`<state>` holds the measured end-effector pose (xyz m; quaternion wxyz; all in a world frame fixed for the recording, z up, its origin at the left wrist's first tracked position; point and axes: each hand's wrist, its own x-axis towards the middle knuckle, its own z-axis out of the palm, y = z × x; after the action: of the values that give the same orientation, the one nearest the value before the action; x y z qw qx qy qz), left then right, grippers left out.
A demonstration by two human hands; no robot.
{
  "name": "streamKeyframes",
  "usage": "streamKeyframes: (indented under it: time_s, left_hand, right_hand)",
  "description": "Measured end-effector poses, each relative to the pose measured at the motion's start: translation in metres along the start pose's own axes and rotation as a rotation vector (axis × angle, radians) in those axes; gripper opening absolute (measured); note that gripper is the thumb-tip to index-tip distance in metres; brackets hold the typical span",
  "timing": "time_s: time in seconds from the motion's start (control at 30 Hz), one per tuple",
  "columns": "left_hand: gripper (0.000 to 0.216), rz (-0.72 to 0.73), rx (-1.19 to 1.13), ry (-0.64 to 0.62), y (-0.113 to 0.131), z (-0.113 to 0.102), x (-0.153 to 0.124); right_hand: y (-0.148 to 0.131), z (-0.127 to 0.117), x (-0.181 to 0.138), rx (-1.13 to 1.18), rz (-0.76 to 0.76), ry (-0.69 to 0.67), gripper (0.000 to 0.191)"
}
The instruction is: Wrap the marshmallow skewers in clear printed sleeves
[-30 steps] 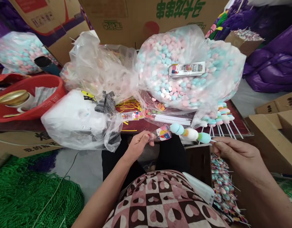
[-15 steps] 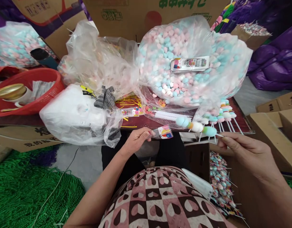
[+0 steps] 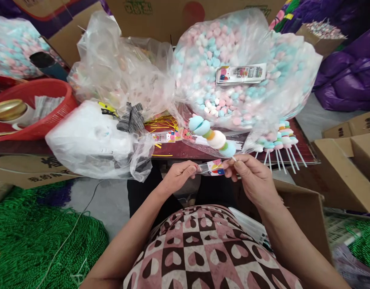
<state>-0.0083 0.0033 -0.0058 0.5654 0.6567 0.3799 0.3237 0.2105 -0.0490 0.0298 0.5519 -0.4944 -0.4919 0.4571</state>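
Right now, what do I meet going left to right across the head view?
Red basket, striped bow, left hand, clear wrapper, right hand, purple bag.

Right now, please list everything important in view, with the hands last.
Flat table: 1, dark red, centre
Puffy candy skewer: 1, blue, white, green, orange, centre
Clear printed wrapper: 1, multicoloured, front centre
Other candy skewers: several, pastel, table's right
Clear candy bags: several, pastel, rear
Printed wrapper stack: 1, white, on candy bag
Round plastic basket: 1, red, left
Clear bag: 1, white inside, front left
Thin strips: many, yellow, table middle
Cardboard boxes: several, brown, around table
Shiny sack: at least 1, purple, right
Stringy heap: 1, green, floor left
Left hand: 1, bare, holding wrapper
Right hand: 1, bare, holding skewer's stick
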Motion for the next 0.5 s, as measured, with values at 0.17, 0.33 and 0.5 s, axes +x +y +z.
streamKeyframes:
  time_s: [0.17, 0.33, 0.5]
  left_hand:
    - [0.051, 0.009, 0.005, 0.004, -0.005, 0.002, -0.001]
    - [0.049, -0.011, 0.037, 0.016, -0.008, 0.005, -0.001]
    - [0.046, -0.046, -0.018, 0.077, -0.009, 0.013, -0.002]
  right_hand:
    - [0.006, 0.012, -0.003, 0.001, 0.117, -0.127, 0.028]
    - [0.002, 0.023, -0.004, -0.096, 0.182, -0.224, 0.030]
    - [0.003, 0.027, 0.001, -0.122, 0.123, -0.130, 0.031]
